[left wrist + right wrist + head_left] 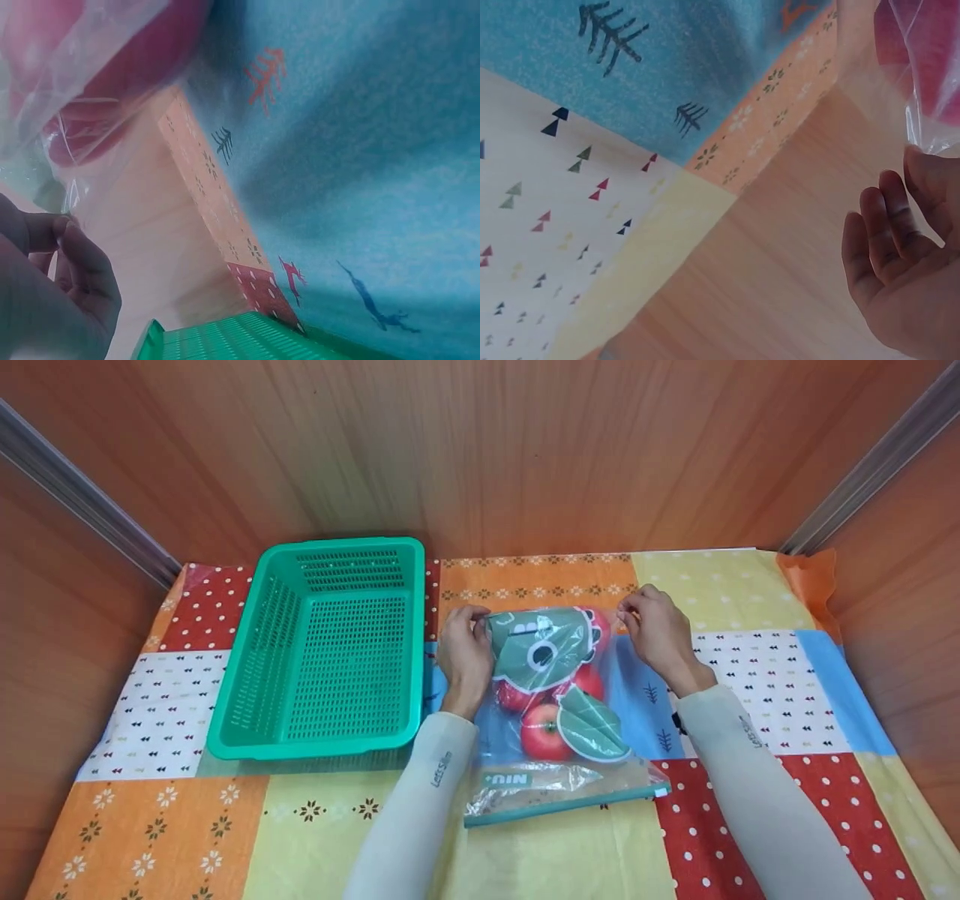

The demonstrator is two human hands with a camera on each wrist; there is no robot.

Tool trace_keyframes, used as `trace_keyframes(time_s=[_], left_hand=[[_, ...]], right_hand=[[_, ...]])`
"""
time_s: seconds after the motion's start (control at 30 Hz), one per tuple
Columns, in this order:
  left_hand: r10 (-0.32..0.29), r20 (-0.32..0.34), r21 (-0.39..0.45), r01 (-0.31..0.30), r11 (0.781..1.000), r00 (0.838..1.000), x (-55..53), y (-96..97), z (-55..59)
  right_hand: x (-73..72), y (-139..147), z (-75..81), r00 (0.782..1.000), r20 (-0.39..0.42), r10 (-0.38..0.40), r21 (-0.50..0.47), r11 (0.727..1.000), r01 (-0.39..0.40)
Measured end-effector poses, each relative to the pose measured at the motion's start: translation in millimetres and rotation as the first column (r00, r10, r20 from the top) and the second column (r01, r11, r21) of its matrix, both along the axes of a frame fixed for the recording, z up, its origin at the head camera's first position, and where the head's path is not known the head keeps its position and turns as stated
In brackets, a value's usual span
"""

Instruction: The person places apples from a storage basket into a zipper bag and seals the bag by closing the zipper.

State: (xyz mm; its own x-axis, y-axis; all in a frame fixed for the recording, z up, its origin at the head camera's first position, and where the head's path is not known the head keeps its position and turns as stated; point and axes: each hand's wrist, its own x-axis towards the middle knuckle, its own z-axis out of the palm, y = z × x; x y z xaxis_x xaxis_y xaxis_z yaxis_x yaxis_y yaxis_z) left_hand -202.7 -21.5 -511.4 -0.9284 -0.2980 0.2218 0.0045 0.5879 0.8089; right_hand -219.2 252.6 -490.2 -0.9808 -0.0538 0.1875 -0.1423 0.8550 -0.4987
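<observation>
A clear zip bag (517, 802) with green printing lies on the cloth, its teal slider strip toward me. Several red apples (544, 733) show through the plastic. My left hand (465, 649) pinches the bag's far left corner between thumb and finger, as the left wrist view also shows. At the far right corner, my right hand (660, 630) pinches the plastic; in the right wrist view that hand (907, 255) has its other fingers loosely bent. Printed patches on the bag hide part of the apples.
A green plastic basket (416, 660) with slotted walls stands left of the bag, close to my left forearm. The patchwork cloth (187, 825) covers the table. Wooden panels (480, 457) rise behind and at both sides.
</observation>
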Motion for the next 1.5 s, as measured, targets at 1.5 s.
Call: trace_keyframes(time_s=[1.5], left_hand=[[-0.028,0.227,-0.505,0.143,0.851,0.974,-8.8,4.0,-8.4]], right_hand=[[-6.0,10.9,-30.3,0.998,-0.068,0.01,0.119,0.993,-0.002]])
